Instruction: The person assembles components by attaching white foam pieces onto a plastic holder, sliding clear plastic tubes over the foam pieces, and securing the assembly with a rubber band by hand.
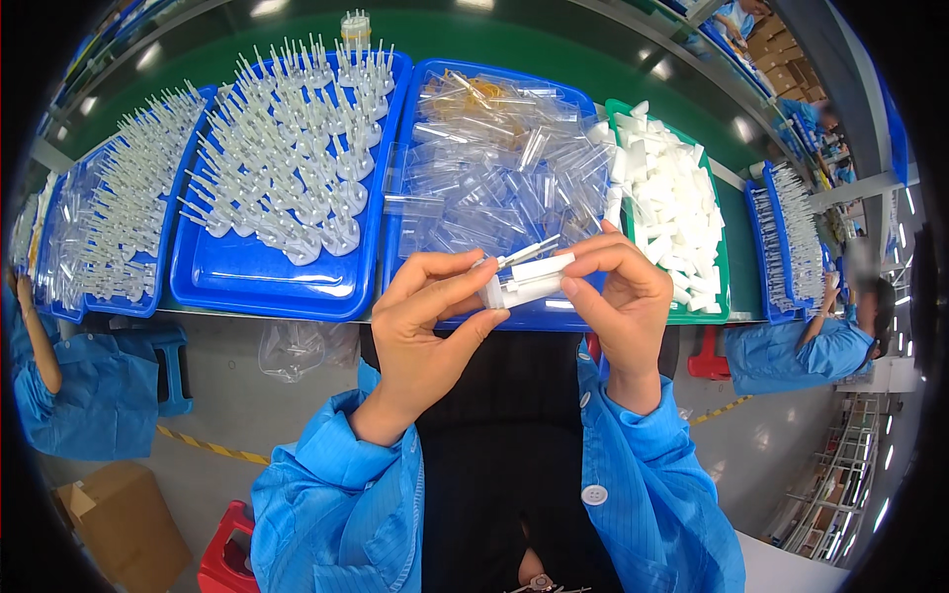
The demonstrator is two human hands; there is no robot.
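Both of my hands are raised over the front edge of a blue tray, meeting around one small white assembly. My left hand pinches its white plastic base, from which thin pale rods stick out to the right. Fingertips of my right hand grip the far end of white foam blocks lying alongside the rods. Whether the blocks are one folded piece or two, I cannot tell. Beneath and behind the hands, clear plastic sleeves fill the tray, with yellowish rubber bands at its back.
Left of me, a blue tray holds many white stalked pieces; another stalked batch stands beyond it. At right, a green tray is heaped with white foam blocks. Blue-sleeved co-workers sit on both sides.
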